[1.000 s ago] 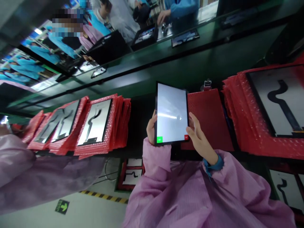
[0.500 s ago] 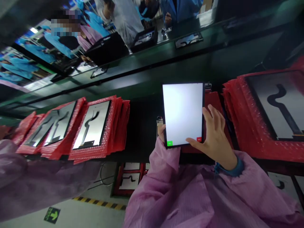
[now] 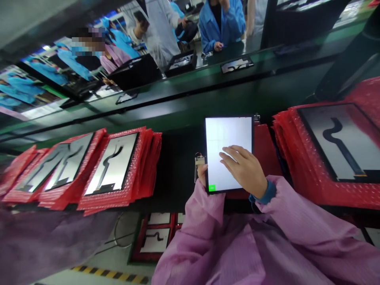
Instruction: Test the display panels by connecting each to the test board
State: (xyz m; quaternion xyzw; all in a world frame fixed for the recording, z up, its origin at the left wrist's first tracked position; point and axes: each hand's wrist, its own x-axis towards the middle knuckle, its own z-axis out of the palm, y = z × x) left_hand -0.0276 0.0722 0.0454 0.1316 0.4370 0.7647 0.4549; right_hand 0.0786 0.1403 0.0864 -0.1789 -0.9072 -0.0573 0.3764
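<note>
A lit tablet screen (image 3: 227,130) with a white display and a green box in its lower left corner is tilted up in front of me. My left hand (image 3: 202,174) grips its lower left edge; the thumb shows and the other fingers are hidden behind. Across the lower right part of the display lies my right hand (image 3: 245,168), fingers stretched out over the glass and holding nothing. Whether its fingertips touch the glass, I cannot tell. Beside the left edge sits a small board with wires (image 3: 198,161). A red pad (image 3: 264,146) shows behind the screen's right side.
Left of me, red bubble-wrap sleeves (image 3: 145,166) carry display panels (image 3: 114,162) with black ribbon cables. Another red stack with a panel (image 3: 344,142) stands at right. Below is a tray of panels (image 3: 138,253). Co-workers sit and stand across the bench; a sleeve (image 3: 53,241) is at lower left.
My right hand has moved left and up from the screen's lower right edge to over the display. Faint lines now show on the white screen. The view has shifted slightly.
</note>
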